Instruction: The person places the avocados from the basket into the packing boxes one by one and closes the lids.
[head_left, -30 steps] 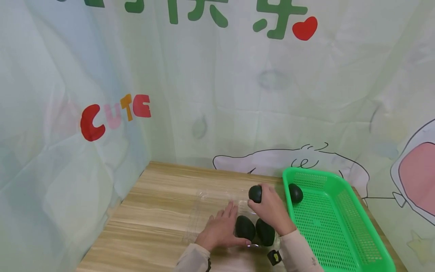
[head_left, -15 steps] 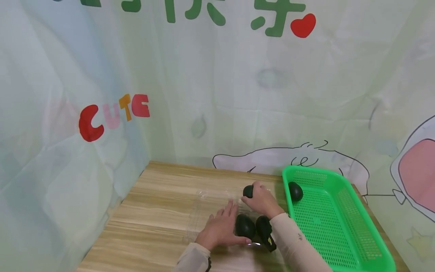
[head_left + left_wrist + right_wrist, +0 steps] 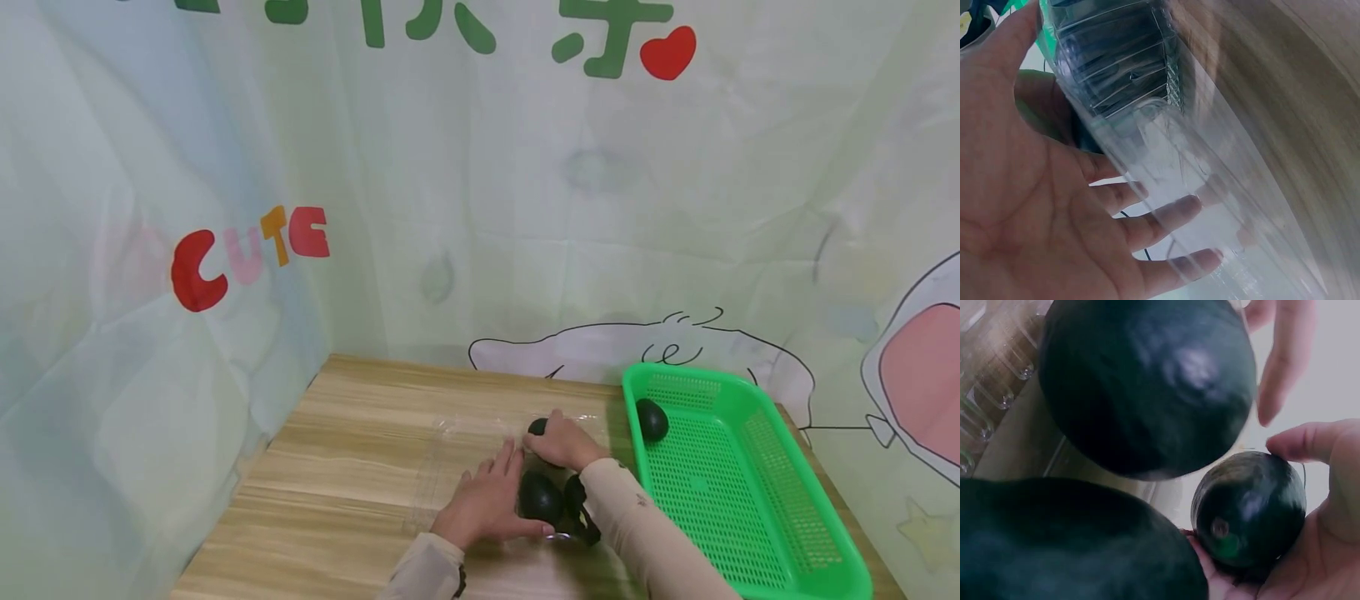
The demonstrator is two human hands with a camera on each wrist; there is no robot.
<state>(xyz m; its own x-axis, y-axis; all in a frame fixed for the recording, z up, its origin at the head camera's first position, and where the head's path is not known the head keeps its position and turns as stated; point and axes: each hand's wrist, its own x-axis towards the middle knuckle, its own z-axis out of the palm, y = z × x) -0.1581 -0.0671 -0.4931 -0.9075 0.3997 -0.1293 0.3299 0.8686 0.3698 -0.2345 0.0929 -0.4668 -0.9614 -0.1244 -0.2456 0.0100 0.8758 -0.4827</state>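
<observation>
My right hand [image 3: 567, 442] grips a dark green avocado [image 3: 537, 426] over the far part of a clear plastic clamshell box [image 3: 444, 427]. In the right wrist view, fingers and thumb lie round the held avocado [image 3: 1254, 506], whose stem scar shows. Two larger-looking avocados stand before it there: one avocado [image 3: 1147, 381] above, another avocado [image 3: 1072, 544] below. My left hand [image 3: 491, 504] is spread along the box, beside an avocado [image 3: 541, 498] in its near part. In the left wrist view, its nearly straight fingers [image 3: 1160, 228] touch the clear plastic wall [image 3: 1210, 169].
A green plastic basket [image 3: 632, 379] stands to the right of the box, with one avocado [image 3: 652, 421] at its far left corner. Both sit on a wood-grain table [image 3: 330, 467]. A printed cloth [image 3: 480, 208] hangs behind and at the sides. A black wrist strap crosses the near right avocado.
My right hand has moved left and down with the avocado, into the far part of the box. My left hand has stayed in place.
</observation>
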